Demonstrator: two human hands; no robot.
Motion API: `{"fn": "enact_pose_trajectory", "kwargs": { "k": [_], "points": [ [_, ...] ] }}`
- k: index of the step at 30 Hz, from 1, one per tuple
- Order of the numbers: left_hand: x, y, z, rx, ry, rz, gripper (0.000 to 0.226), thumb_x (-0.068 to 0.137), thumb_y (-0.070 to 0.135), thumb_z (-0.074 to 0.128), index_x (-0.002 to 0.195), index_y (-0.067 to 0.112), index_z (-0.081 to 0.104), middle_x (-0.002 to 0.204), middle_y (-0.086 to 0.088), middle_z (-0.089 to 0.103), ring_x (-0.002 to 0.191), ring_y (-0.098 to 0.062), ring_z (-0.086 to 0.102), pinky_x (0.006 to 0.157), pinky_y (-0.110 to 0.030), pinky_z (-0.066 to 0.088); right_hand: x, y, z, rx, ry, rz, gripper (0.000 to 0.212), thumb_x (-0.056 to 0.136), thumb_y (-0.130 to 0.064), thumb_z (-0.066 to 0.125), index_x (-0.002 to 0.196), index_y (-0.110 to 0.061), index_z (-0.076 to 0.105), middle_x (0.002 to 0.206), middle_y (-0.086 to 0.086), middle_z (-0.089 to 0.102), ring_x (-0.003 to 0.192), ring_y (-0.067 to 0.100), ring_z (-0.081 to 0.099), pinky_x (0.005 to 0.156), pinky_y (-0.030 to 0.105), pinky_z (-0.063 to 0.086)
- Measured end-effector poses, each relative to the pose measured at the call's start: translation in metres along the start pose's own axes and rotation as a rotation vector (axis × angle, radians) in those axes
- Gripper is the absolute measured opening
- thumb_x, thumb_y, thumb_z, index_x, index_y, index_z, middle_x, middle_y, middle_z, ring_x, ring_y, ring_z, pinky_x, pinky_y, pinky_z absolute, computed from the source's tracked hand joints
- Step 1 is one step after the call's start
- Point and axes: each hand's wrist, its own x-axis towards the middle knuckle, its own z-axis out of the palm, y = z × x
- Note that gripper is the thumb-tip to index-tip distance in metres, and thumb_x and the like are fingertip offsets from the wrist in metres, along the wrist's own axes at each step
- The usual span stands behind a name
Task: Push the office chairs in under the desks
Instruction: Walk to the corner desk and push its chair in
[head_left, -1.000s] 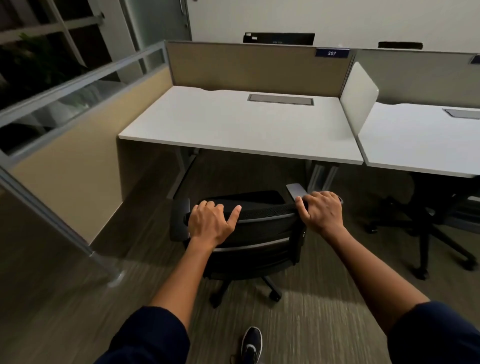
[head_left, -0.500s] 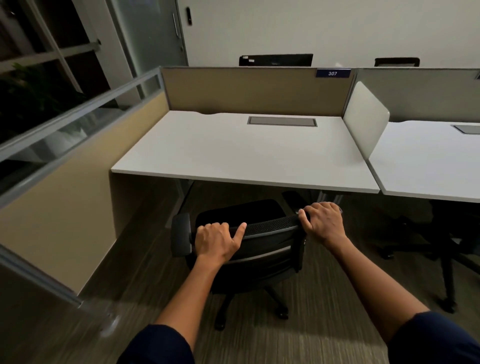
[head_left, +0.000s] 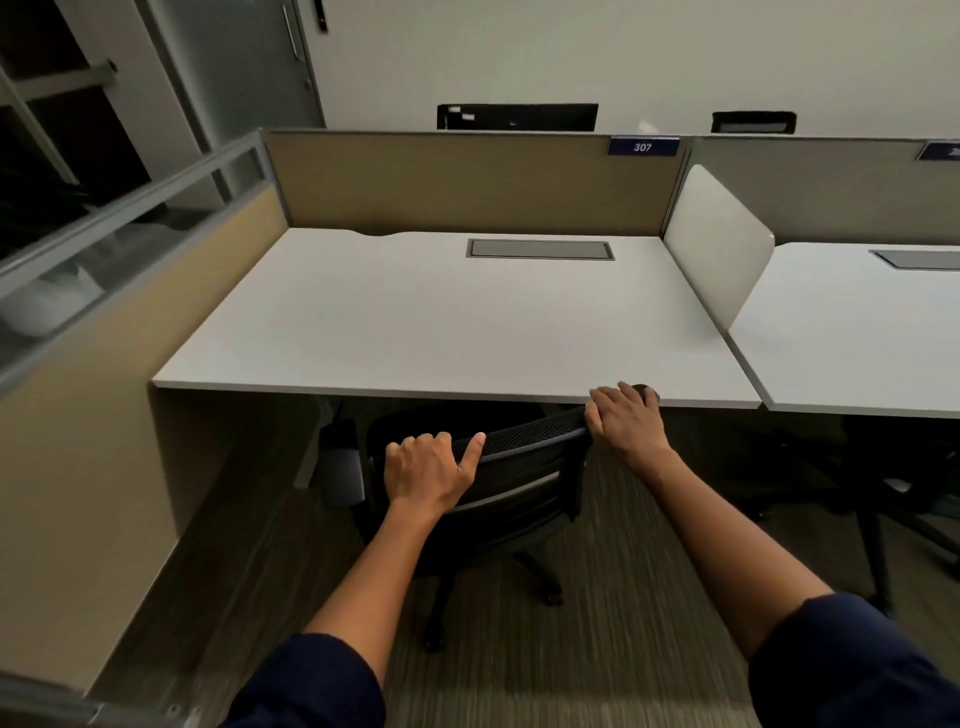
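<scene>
A black mesh-backed office chair stands at the front edge of the white desk marked 307. Its seat and armrests are partly under the desktop. My left hand grips the top rim of the backrest on the left. My right hand grips the right corner of the backrest, right at the desk's edge. A second black chair sits under the neighbouring white desk on the right, mostly in shadow.
A beige partition wall with a glass top runs along the left. A white divider panel stands between the two desks. Tan and grey screens back the desks. Striped carpet covers the floor under me.
The chair has rolled forward with both hands on its backrest; its seat has gone under the desk. I have stepped closer, so the desk fills more of the view.
</scene>
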Motion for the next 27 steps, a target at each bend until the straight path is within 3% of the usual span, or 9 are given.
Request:
{"fn": "enact_pose_trajectory", "kwargs": {
  "k": [9, 15, 21, 24, 27],
  "points": [
    [0.081, -0.041, 0.003, 0.015, 0.006, 0.100, 0.078, 0.096, 0.073, 0.014, 0.093, 0.016, 0.068, 0.087, -0.007, 0.071, 0.086, -0.029, 0.067, 0.083, -0.043, 0.046, 0.066, -0.032, 0.006, 0.018, 0.036, 0.066, 0.044, 0.105, -0.037, 0.028, 0.128, -0.018, 0.061, 0.141, 0.003, 0.057, 0.139, 0.024, 0.039, 0.119, 0.051, 0.016],
    [0.122, -0.077, 0.012, 0.011, 0.044, 0.161, 0.094, 0.087, 0.077, 0.001, 0.103, 0.019, 0.072, 0.091, -0.005, 0.074, 0.088, -0.026, 0.068, 0.085, -0.042, 0.047, 0.085, -0.049, 0.015, 0.028, 0.098, 0.102, 0.049, 0.104, -0.036, 0.023, 0.121, -0.019, 0.065, 0.134, 0.002, 0.062, 0.132, 0.024, 0.045, 0.112, 0.043, 0.022],
    [0.148, -0.103, 0.011, -0.010, 0.046, 0.186, 0.093, 0.081, 0.082, 0.003, 0.090, 0.018, 0.069, 0.085, -0.003, 0.072, 0.082, -0.024, 0.067, 0.084, -0.040, 0.048, 0.106, -0.060, 0.014, 0.008, -0.010, 0.082, 0.048, 0.104, -0.035, 0.026, 0.138, -0.021, 0.057, 0.148, 0.002, 0.054, 0.142, 0.025, 0.039, 0.120, 0.051, 0.019],
    [0.153, -0.106, 0.009, -0.034, 0.026, 0.189, 0.084, 0.082, 0.086, 0.011, 0.078, 0.019, 0.061, 0.078, -0.002, 0.068, 0.075, -0.023, 0.064, 0.083, -0.039, 0.049, 0.107, -0.060, 0.014, -0.047, 0.024, 0.010, 0.049, 0.102, -0.036, 0.025, 0.112, -0.017, 0.068, 0.125, 0.006, 0.067, 0.121, 0.025, 0.056, 0.111, 0.046, 0.032],
    [0.153, -0.111, 0.008, -0.073, 0.026, 0.197, 0.077, 0.084, 0.086, 0.018, 0.070, 0.021, 0.055, 0.071, 0.000, 0.064, 0.068, -0.022, 0.060, 0.080, -0.038, 0.049, 0.104, -0.065, 0.011, -0.077, 0.081, -0.025, 0.057, 0.099, -0.043, 0.022, 0.089, -0.012, 0.069, 0.097, 0.008, 0.071, 0.092, 0.026, 0.060, 0.086, 0.038, 0.042]
  ]
}}
